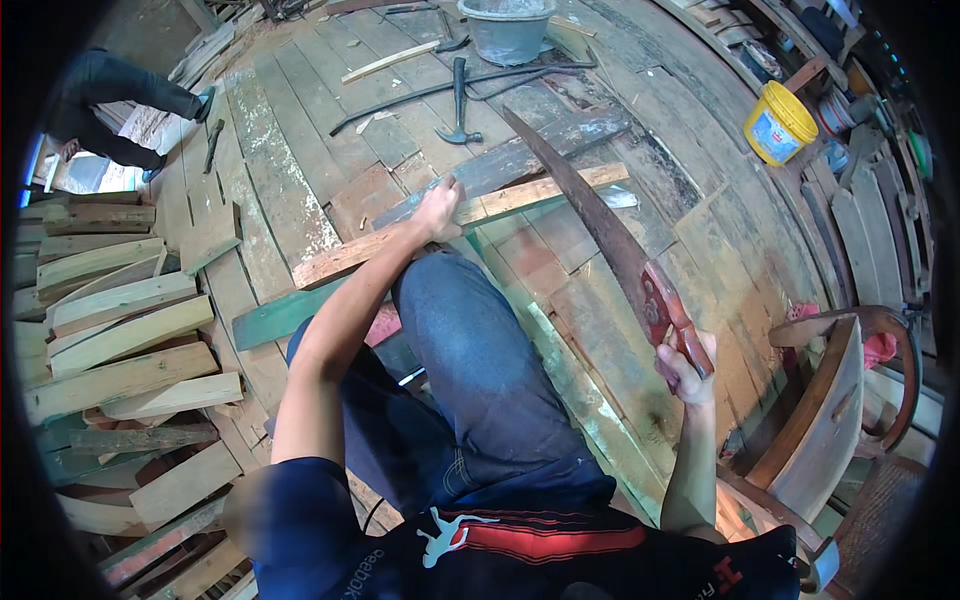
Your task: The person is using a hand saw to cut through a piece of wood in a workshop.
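My left hand [438, 208] presses down on a long wooden plank [350, 255] that lies across the plank floor in front of my knee. My right hand [686, 375] grips the red wooden handle of a rusty hand saw [590, 205]. The saw's blade runs up and left from my hand, and its tip is beyond the plank. The blade crosses the plank's right part. My leg in blue jeans [480, 370] sits between the two hands.
A claw hammer [459, 105] and a long dark bar [440, 88] lie on the floor beyond the plank. A grey bucket [507, 30] and a yellow bucket [779, 122] stand farther off. Stacked wood pieces [110, 330] fill the left. A wooden chair [830, 420] is at right. Another person's legs [110, 110] are top left.
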### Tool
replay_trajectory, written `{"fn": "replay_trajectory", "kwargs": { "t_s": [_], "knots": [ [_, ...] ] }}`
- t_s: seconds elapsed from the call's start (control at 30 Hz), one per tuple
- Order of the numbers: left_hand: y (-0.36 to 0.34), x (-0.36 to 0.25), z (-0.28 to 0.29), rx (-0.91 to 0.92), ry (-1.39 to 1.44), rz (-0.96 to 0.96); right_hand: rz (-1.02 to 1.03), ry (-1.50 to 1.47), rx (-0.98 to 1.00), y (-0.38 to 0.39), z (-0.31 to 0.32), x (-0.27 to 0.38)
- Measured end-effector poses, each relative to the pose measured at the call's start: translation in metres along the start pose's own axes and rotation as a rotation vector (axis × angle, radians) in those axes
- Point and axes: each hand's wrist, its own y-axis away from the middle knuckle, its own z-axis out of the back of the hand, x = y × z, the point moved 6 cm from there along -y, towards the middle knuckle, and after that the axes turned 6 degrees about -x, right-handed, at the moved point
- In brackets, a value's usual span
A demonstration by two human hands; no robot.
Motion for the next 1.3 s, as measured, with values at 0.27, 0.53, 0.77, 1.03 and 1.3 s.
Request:
{"fn": "replay_trajectory", "kwargs": {
  "t_s": [0.27, 0.53, 0.77, 1.03, 1.3],
  "knots": [
    [0.031, 0.02, 0.011, -0.151, 0.243, -0.007, -0.014, -0.009, -0.005, -0.001, -0.003, 0.005],
    [0.025, 0.025, 0.008, -0.147, 0.202, 0.026, -0.027, -0.007, 0.05, -0.008, -0.005, -0.013],
    [0.042, 0.033, 0.001, -0.097, 0.264, 0.049, 0.02, 0.042, 0.105, -0.002, -0.007, -0.019],
    [0.043, 0.044, -0.015, 0.121, 0.429, 0.134, -0.017, 0.08, 0.18, 0.001, -0.024, -0.034],
    [0.052, 0.075, -0.052, 0.298, 0.482, 0.244, 0.036, 0.098, 0.274, 0.011, -0.054, -0.048]
  ]
}}
